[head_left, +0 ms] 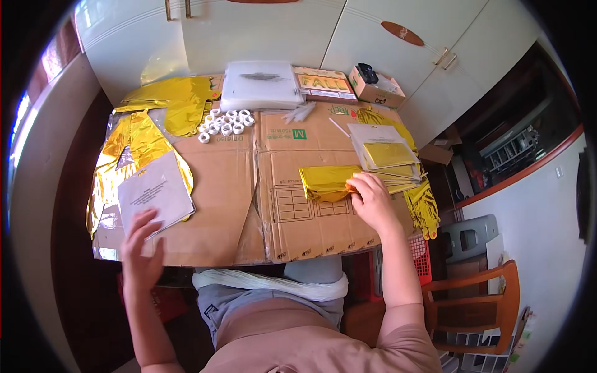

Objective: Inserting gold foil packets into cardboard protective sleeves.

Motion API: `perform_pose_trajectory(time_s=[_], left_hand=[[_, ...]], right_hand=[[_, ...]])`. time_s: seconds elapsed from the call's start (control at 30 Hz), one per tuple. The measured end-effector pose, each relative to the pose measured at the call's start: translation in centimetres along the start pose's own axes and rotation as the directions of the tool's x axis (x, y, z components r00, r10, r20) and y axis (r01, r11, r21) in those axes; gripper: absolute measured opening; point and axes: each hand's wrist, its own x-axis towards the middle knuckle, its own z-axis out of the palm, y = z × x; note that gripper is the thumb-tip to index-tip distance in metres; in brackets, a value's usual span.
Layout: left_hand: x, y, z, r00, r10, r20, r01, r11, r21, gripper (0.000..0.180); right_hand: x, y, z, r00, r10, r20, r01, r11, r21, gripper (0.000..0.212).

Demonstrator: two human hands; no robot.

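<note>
My right hand [375, 200] pinches the right end of a folded gold foil piece [324, 183], perhaps a flattened foil balloon, which lies over the cardboard sheet [230, 208] on the table. My left hand [143, 252] is at the table's front left, fingers apart and holding nothing. Its fingertips are over the lower edge of a stack of printed white cards [154, 186]; whether they touch it I cannot tell. Under and behind those cards lie flat gold foil pieces [142, 133]. To the right are clear packets [385, 152] with white cards and folded gold foil inside.
Several small white rolls [227, 122] sit at the back, before a stack of clear plastic bags [261, 84]. Beside it are a flat printed box [324, 82] and an open carton [376, 87]. More gold foil [424, 208] hangs off the right edge, near a wooden chair [476, 304].
</note>
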Motion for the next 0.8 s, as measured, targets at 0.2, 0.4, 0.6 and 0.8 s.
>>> perform_pose_trajectory(time_s=[0.2, 0.4, 0.6, 0.8], left_hand=[[5.5, 5.1, 8.3, 0.948, 0.154, 0.279, -0.081, 0.963, -0.256, 0.044], [10.4, 5.5, 15.4, 0.832, 0.366, 0.416, -0.288, 0.927, -0.241, 0.06], [10.3, 6.3, 19.9, 0.728, 0.538, 0.424, -0.471, 0.843, -0.261, 0.054], [9.7, 6.3, 22.2, 0.741, 0.585, 0.331, -0.455, 0.799, -0.394, 0.033]], right_hand=[[2.5, -1.4, -1.6, 0.986, 0.077, 0.147, -0.125, 0.929, 0.35, 0.013], [3.3, -2.9, -3.3, 0.953, -0.072, 0.294, -0.013, 0.961, 0.277, 0.046], [-0.3, 0.2, -2.9, 0.923, 0.027, 0.385, -0.209, 0.873, 0.441, 0.065], [-1.5, 0.1, -1.8, 0.942, 0.068, 0.327, -0.239, 0.821, 0.519, 0.063]])
